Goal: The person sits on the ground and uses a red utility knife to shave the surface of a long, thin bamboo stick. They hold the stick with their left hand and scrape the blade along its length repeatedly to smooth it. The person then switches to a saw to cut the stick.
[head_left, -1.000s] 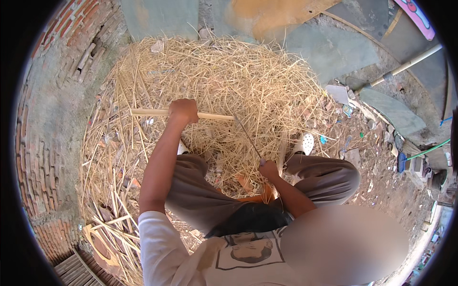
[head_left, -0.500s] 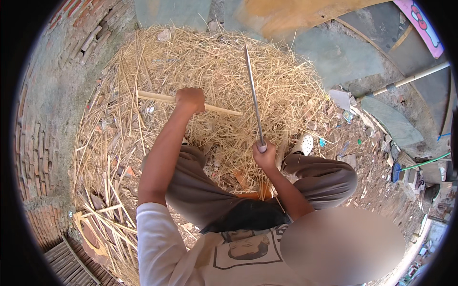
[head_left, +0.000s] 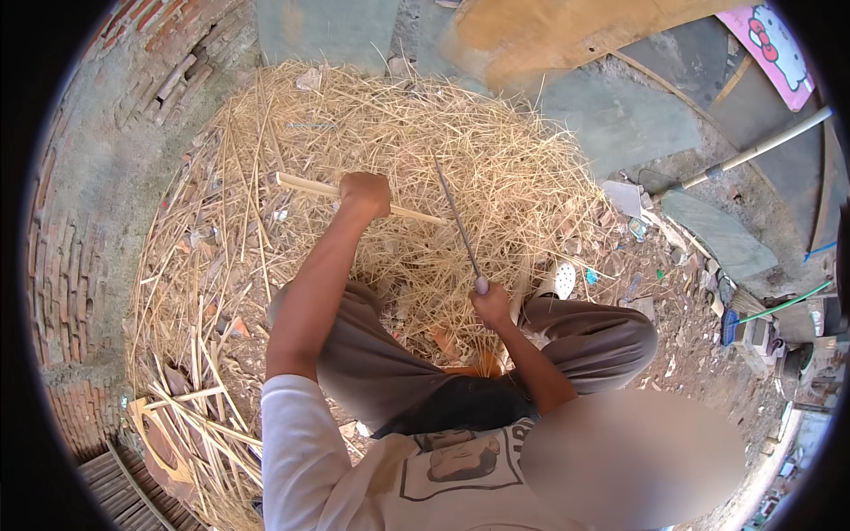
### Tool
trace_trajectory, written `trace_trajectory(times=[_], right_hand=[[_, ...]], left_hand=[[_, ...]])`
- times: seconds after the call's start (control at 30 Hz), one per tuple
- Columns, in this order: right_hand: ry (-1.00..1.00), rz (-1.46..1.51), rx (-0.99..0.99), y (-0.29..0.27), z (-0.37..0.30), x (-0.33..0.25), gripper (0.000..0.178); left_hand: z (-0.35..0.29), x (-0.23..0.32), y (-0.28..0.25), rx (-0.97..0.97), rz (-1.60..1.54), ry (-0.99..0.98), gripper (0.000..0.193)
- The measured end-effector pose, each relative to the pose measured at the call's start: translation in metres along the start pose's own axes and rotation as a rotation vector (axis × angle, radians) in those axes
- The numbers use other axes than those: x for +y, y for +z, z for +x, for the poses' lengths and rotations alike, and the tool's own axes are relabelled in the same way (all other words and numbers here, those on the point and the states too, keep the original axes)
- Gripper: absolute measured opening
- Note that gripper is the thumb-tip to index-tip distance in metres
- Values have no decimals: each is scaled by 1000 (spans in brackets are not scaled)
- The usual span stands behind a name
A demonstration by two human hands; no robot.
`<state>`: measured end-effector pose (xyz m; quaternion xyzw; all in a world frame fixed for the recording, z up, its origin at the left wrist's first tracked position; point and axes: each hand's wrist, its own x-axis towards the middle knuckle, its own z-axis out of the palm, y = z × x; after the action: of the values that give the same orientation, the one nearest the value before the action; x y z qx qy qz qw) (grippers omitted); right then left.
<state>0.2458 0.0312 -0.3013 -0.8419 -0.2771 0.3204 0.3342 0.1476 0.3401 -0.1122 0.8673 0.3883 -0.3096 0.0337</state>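
My left hand (head_left: 365, 196) is closed around the middle of a pale bamboo strip (head_left: 308, 184), which sticks out on both sides of the fist. My right hand (head_left: 490, 305) grips the handle of a long-bladed knife (head_left: 459, 217). Its narrow dark blade points away from me and leans left. In the picture the blade passes close by the strip's right end; whether they touch I cannot tell. Under both hands lies a broad heap of thin bamboo shavings (head_left: 505, 168), spread before my bent legs.
Longer split strips (head_left: 208, 420) lie at the lower left, beside a brick wall (head_left: 66, 265). Grey slabs (head_left: 611, 115) and a tan board (head_left: 531, 35) border the heap's far side. At right are a white pole (head_left: 753, 152), a pink panel (head_left: 768, 53) and scattered rubble.
The knife's tip has swung down and left, toward the strip, and my right hand sits slightly lower. My left hand still grips the strip, which is turned a little.
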Motion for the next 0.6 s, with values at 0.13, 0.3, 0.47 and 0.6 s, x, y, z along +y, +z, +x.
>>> trace_trajectory(times=[0.13,0.3,0.47,0.6], right_hand=[[-299,216,173,-37,-9,-83,11],[-8,-107,128,32,10,44,23],[222,-138,-166,28,16,63,34],[568,422,-533,-2,39,59,35]], left_hand=[[-4,1,-2,-23,-4,-11,21],[1,2,-2,-7,-26,29,21],[-3,-5,-4,-55,-24,16,24],[-1,5,-8,8,42,34,27]])
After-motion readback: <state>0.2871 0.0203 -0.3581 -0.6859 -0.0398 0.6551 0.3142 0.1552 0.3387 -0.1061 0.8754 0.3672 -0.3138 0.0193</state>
